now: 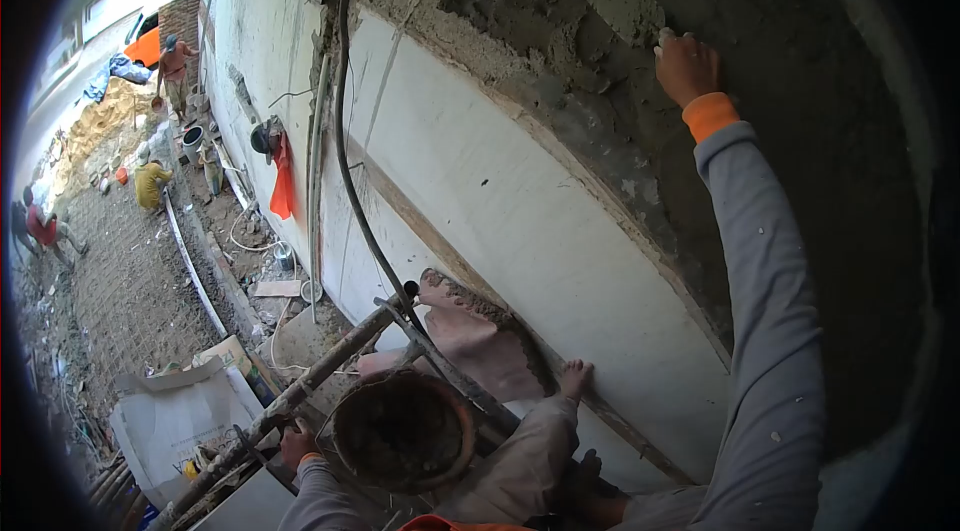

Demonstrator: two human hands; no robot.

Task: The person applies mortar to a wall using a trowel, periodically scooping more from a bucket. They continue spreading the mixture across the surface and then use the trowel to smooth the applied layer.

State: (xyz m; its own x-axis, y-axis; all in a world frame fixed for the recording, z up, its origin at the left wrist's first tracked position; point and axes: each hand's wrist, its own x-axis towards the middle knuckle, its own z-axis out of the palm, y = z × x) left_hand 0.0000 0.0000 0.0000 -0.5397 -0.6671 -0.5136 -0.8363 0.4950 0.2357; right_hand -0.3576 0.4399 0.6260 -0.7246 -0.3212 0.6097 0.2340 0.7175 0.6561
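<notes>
My right hand [687, 69] is closed around the handle of a trowel [625, 13], whose mortar-smeared blade lies against the wet grey mortar [560, 36] on the wall. Low in the view, my left hand [298, 444] is closed at a scaffold pole [325, 368], beside a round bucket [467, 431]. Dark mortar sits inside the bucket. The left fingers are partly hidden, but they look wrapped round the pole.
A dark hose [345, 81] hangs down the white wall panel [520, 161]. Mortar lies on a pinkish sheet [490, 341] near my bare foot [576, 379]. Far below, several people work on rough ground [120, 271], near a sand heap [100, 131] and an orange vehicle [146, 46].
</notes>
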